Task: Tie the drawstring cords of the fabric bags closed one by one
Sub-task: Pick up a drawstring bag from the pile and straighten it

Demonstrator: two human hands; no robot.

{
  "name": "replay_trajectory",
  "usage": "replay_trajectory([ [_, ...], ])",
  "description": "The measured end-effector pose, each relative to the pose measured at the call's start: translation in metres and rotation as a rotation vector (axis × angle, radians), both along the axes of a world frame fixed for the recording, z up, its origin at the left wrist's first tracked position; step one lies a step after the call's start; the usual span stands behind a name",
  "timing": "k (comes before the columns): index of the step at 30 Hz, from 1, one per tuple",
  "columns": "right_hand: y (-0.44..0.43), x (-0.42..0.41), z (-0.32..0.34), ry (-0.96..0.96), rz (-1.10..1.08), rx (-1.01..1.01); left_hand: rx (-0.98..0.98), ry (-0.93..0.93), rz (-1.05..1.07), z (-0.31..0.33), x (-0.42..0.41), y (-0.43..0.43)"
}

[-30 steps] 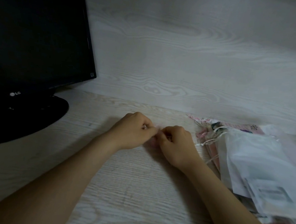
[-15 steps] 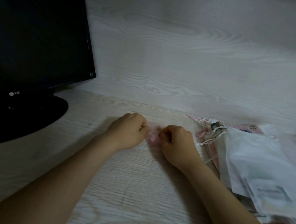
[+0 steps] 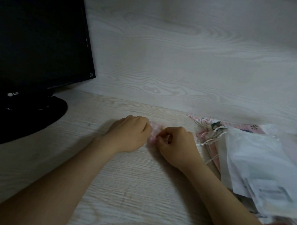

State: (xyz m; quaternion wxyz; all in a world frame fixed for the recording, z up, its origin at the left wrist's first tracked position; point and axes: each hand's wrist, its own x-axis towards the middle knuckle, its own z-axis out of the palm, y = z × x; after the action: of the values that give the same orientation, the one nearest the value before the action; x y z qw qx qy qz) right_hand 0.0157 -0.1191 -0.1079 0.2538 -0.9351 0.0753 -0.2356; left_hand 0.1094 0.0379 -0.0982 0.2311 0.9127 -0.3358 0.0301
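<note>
A dark monitor [image 3: 35,39] stands far left on the pale counter [image 3: 130,190]. The left hand [image 3: 130,134] and right hand [image 3: 175,146], fingers pinched together on a small pink bag [image 3: 153,132] between them, have drawn slightly apart. Its axis is unclear. More bags [image 3: 246,158] lie piled at right.

A single head-worn wide-angle view looks forward and down from above the person's forearms, close over the pale wood-grain worktop [image 3: 124,189]. It faces a matching wood-grain back panel [image 3: 192,54]. A black flat-screen monitor [image 3: 35,34] fills the upper left; a pile of white and pink fabric bags [image 3: 249,165] runs off the right edge.
</note>
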Motion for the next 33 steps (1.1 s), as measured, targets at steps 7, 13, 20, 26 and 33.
replay_trajectory([
  [7,0.000,0.002,-0.001,0.000,-0.004,0.015,-0.144,-0.116,0.012,0.001,0.004,-0.001],
  [13,0.001,0.002,0.001,0.061,-0.019,0.078,-0.434,0.154,-0.071,0.000,0.006,-0.007],
  [20,0.000,-0.001,0.001,0.053,0.008,0.055,-0.604,0.540,-0.102,0.013,-0.012,-0.010],
  [26,0.001,-0.002,0.007,-0.088,0.009,0.239,-0.578,0.672,-0.139,0.018,-0.016,-0.007],
  [33,0.004,0.002,0.006,-0.109,0.087,0.361,-0.560,0.705,-0.122,0.008,-0.007,-0.011],
])
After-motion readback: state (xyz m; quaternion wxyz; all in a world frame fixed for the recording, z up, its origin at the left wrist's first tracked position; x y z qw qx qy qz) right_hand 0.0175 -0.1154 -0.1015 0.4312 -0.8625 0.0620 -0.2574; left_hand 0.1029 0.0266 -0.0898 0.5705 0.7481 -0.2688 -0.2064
